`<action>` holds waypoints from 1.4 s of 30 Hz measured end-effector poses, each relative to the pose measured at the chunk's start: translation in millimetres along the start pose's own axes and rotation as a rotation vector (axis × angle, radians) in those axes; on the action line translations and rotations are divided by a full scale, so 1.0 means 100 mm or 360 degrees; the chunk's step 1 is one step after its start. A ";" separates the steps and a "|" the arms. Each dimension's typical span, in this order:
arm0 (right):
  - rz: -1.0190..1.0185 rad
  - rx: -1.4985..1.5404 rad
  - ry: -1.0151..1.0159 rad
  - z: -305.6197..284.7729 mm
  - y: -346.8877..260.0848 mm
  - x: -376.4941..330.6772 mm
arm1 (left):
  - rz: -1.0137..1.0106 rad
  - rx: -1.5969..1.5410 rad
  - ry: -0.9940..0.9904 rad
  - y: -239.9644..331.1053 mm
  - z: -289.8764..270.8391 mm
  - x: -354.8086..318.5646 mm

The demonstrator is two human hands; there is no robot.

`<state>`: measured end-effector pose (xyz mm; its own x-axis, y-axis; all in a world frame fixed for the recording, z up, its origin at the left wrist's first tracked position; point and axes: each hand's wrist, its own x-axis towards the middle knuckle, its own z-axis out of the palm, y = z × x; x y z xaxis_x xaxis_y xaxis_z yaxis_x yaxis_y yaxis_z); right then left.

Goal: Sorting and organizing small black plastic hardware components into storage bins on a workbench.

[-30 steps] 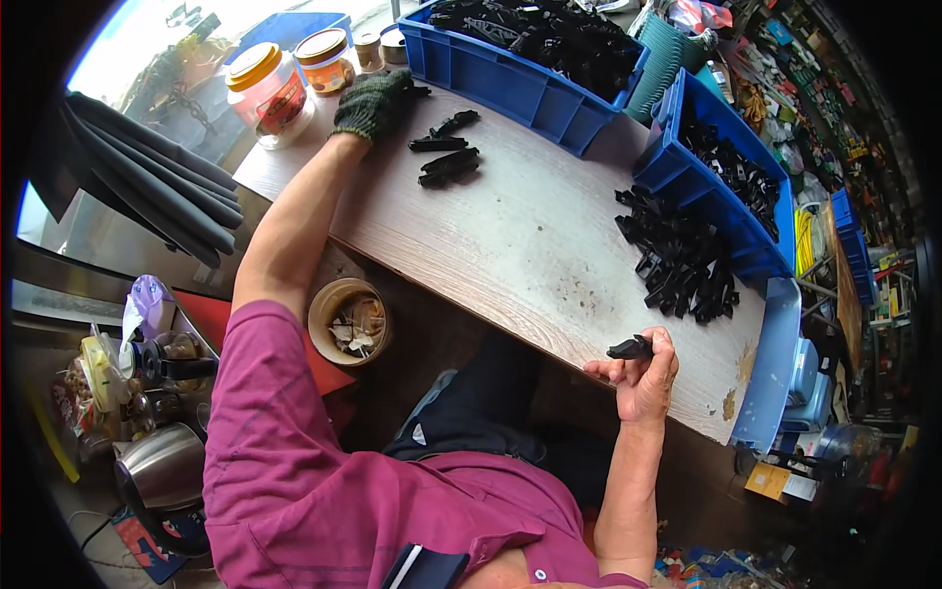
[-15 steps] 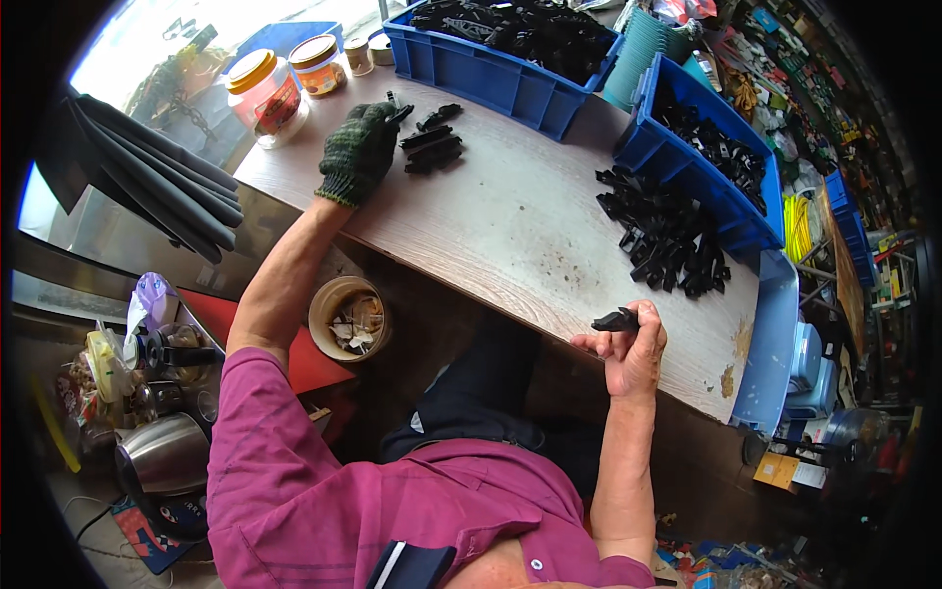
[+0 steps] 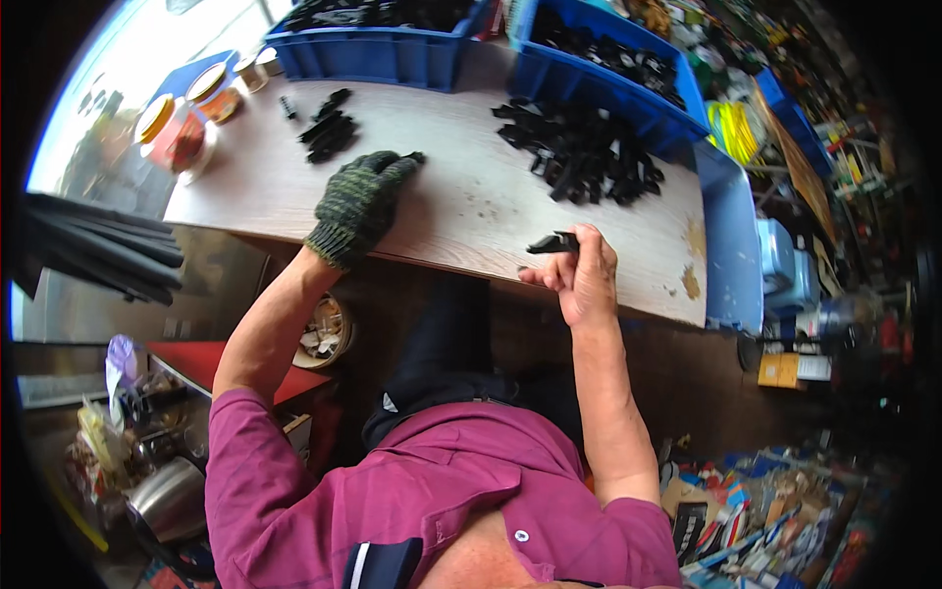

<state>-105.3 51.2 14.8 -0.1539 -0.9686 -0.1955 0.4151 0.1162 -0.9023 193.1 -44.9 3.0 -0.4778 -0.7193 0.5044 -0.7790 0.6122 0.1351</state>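
Fingers (image 3: 567, 257) of the bare right hand (image 3: 581, 280) are pinching a small black plastic part (image 3: 554, 242), holding it just above the near edge of the wooden tabletop (image 3: 461, 201), while the remaining fingers are curling loosely beneath it. Nearer the camera, a magenta shirt (image 3: 412, 501) is filling the lower middle, with both bare forearms rising from it toward the table. Left of the pinched part, the left hand (image 3: 361, 201), wearing a dark green knitted glove, is lying palm down on the tabletop with its fingers closed together and flat, gripping nothing; whether the fingertips are touching any part cannot be told. Below the table on the left, a round container of scraps (image 3: 326, 332) is sitting near the left forearm. Farther across the surface, a small cluster of black parts (image 3: 327, 133) is lying beyond the gloved hand, well apart from it. To the right, a larger loose pile of black parts (image 3: 584, 157) is spreading over the tabletop, beyond the right hand. At the far left corner, lidded jars (image 3: 186, 113) are standing together. Along the far edge, two blue plastic bins (image 3: 392, 54) and (image 3: 628, 93) are holding more black parts.
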 end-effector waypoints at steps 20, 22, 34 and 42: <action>-0.0134 -0.0613 0.0748 -1.02 -0.70 0.59 | -0.0243 -0.0299 -0.0129 0.72 0.08 0.28; -0.0086 -0.0777 0.0665 -0.94 -0.68 0.67 | -0.0264 -0.0236 -0.0160 0.74 0.12 0.30; -0.0105 -0.1560 0.0615 -0.87 -0.63 0.85 | -0.0372 -0.0480 -0.0196 0.77 0.30 0.43; -0.0074 -0.1161 0.0560 -0.93 -0.61 0.80 | -0.0318 -0.0378 0.0029 0.82 0.40 0.31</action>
<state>-226.0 -12.6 18.8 -0.4803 -0.8640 -0.1513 -0.2692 0.3094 -0.9120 98.4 -30.4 -3.9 -0.3157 -0.8283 0.4629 -0.7390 0.5206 0.4277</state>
